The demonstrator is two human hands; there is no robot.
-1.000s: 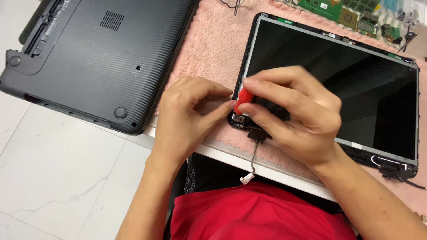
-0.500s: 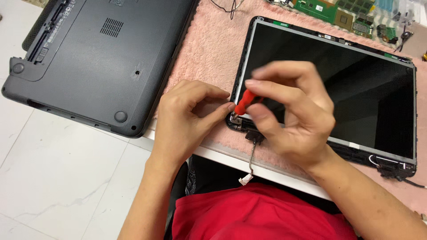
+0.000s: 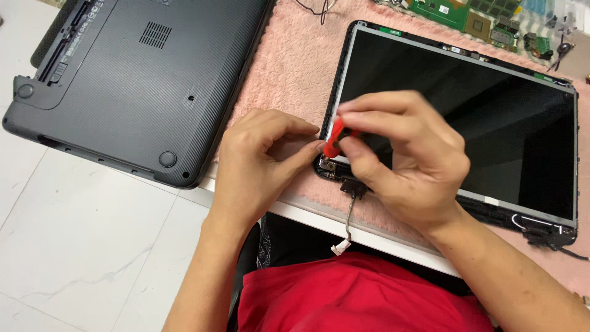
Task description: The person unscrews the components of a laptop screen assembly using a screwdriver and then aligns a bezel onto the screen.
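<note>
A red-handled screwdriver (image 3: 334, 136) is being gripped by the right hand (image 3: 405, 160), whose fingers (image 3: 375, 117) are being curled tightly around the handle, so that only a short red part is being left in sight; the tip is being hidden behind the fingers, and whether it is touching the hinge cannot be told. The tool is being held upright over the near left corner of the laptop screen panel (image 3: 491, 117), just above the metal hinge (image 3: 327, 165). The left hand (image 3: 261, 160) is being held just beside it, its fingers being pinched together at the same corner, thumb and forefinger nearly closed; what is being pinched cannot be told. A thin cable (image 3: 348, 221) is hanging from the hinge over the table edge (image 3: 307, 215). The panel is being supported on a pink towel (image 3: 289, 74), near the upturned dark grey laptop base (image 3: 135, 74), with a green circuit board (image 3: 448, 12) lying beyond
</note>
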